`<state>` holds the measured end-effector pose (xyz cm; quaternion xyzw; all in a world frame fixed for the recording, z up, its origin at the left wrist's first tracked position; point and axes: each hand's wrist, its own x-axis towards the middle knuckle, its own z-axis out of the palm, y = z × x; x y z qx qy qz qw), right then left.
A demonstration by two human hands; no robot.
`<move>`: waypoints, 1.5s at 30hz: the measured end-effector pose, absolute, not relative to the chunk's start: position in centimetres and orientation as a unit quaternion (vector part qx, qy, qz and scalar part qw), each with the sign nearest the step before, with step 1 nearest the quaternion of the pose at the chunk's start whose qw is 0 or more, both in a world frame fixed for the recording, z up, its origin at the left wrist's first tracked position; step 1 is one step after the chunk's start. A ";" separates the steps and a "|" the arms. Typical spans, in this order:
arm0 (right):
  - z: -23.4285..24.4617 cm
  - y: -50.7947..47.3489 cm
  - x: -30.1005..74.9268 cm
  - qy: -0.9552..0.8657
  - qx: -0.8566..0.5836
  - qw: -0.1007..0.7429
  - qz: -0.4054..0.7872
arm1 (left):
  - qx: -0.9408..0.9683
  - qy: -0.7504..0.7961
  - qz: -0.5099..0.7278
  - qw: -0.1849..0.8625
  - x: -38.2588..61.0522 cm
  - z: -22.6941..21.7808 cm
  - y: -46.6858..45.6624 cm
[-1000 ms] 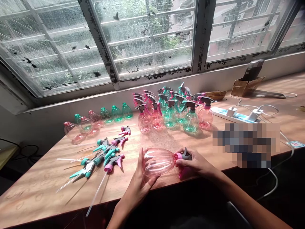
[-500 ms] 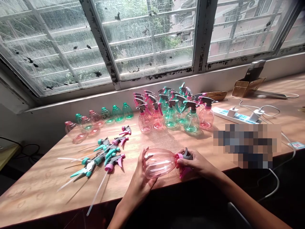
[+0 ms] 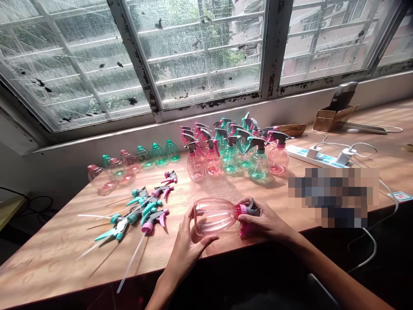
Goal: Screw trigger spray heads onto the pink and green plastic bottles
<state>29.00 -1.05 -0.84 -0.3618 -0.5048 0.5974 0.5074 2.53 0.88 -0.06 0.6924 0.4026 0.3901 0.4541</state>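
Note:
A clear pink bottle (image 3: pixel 214 216) lies sideways in the air above the table's front edge, its base to the left. My left hand (image 3: pixel 190 241) cups the base, fingers behind it and the thumb stretched out below, apart from the wall. At the neck, my right hand (image 3: pixel 263 219) pinches the pink-and-grey trigger sprayer head (image 3: pixel 254 210), whose pink collar sits against the red neck. The pink trigger hangs below, partly hidden by my fingers. To the left lies a pile of loose green and pink sprayer heads (image 3: pixel 129 217) with white tubes.
Several bottles with sprayer heads (image 3: pixel 230 157) stand at the back middle. Several headless bottles (image 3: pixel 159 154) line the back left. A power strip (image 3: pixel 298 154) with chargers and cables, a cardboard box (image 3: pixel 334 118) and a blurred patch are on the right. Windows rise behind the table (image 3: pixel 58 241).
My left thumb has lifted off the bottle and stretched out to the right. The bottle has shifted slightly up and left. My right hand keeps its hold on the sprayer head.

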 end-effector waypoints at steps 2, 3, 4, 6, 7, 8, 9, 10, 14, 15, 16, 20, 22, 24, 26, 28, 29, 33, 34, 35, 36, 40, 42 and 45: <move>-0.8 -1.0 29.0 -0.505 -0.362 0.510 0.595 | 0.692 0.408 0.388 0.452 2.5 -0.1 0.9; -0.9 -1.0 29.0 -0.504 -0.364 0.509 0.595 | 0.693 0.405 0.386 0.454 2.5 -0.1 0.9; -0.9 -1.0 29.0 -0.502 -0.365 0.509 0.597 | 0.697 0.400 0.386 0.453 2.5 -0.2 0.9; -1.0 -1.0 29.1 -0.501 -0.367 0.507 0.598 | 0.708 0.387 0.392 0.442 2.5 -0.3 1.0; -1.0 -1.0 29.1 -0.502 -0.368 0.508 0.595 | 0.714 0.381 0.396 0.434 2.5 -0.4 1.1; -1.0 -1.0 29.2 -0.504 -0.369 0.509 0.592 | 0.718 0.376 0.401 0.426 2.4 -0.5 1.1; -1.0 -1.0 29.2 -0.506 -0.369 0.509 0.591 | 0.721 0.373 0.405 0.420 2.4 -0.7 1.2; -1.0 -1.0 29.2 -0.506 -0.369 0.508 0.592 | 0.722 0.370 0.407 0.420 2.3 -0.8 1.2; -0.9 -1.2 29.2 -0.499 -0.370 0.501 0.603 | 0.705 0.351 0.412 0.458 2.4 -1.0 1.2; -0.9 -1.2 29.1 -0.497 -0.370 0.500 0.606 | 0.702 0.344 0.411 0.468 2.4 -0.9 1.1; -0.9 -1.2 29.2 -0.495 -0.370 0.498 0.608 | 0.702 0.341 0.409 0.472 2.5 -0.9 1.1; -1.0 -1.1 29.2 -0.508 -0.374 0.494 0.598 | 0.729 0.360 0.392 0.431 2.5 -0.8 0.9; -1.1 -1.0 29.3 -0.517 -0.377 0.494 0.589 | 0.738 0.370 0.383 0.415 2.5 -0.8 0.8; -1.2 -1.0 29.2 -0.519 -0.378 0.494 0.586 | 0.736 0.376 0.376 0.420 2.4 -0.8 0.8; -1.2 -1.0 29.2 -0.517 -0.377 0.492 0.590 | 0.730 0.380 0.375 0.426 2.4 -0.8 0.7; -1.2 -1.0 29.2 -0.514 -0.375 0.490 0.596 | 0.729 0.380 0.381 0.423 2.5 -0.7 0.7; -1.1 -1.0 29.1 -0.510 -0.375 0.490 0.599 | 0.732 0.377 0.385 0.417 2.6 -0.6 0.7; -0.8 -1.0 29.0 -0.491 -0.381 0.495 0.607 | 0.764 0.359 0.390 0.367 2.7 -0.8 1.2; -0.7 -1.0 29.0 -0.487 -0.381 0.495 0.610 | 0.768 0.359 0.391 0.358 2.6 -1.0 1.3; -0.7 -1.0 29.1 -0.485 -0.381 0.494 0.613 | 0.769 0.360 0.393 0.353 2.6 -1.2 1.5; -0.7 -1.0 29.1 -0.484 -0.380 0.494 0.615 | 0.767 0.362 0.395 0.353 2.5 -1.4 1.6; -0.8 -1.1 29.2 -0.495 -0.369 0.491 0.614 | 0.765 0.362 0.399 0.352 2.2 -1.9 1.9; -0.8 -1.1 29.2 -0.501 -0.364 0.490 0.614 | 0.767 0.367 0.395 0.348 2.2 -1.8 1.7; -0.7 -1.0 29.3 -0.503 -0.362 0.492 0.611 | 0.767 0.375 0.382 0.353 2.4 -1.0 1.3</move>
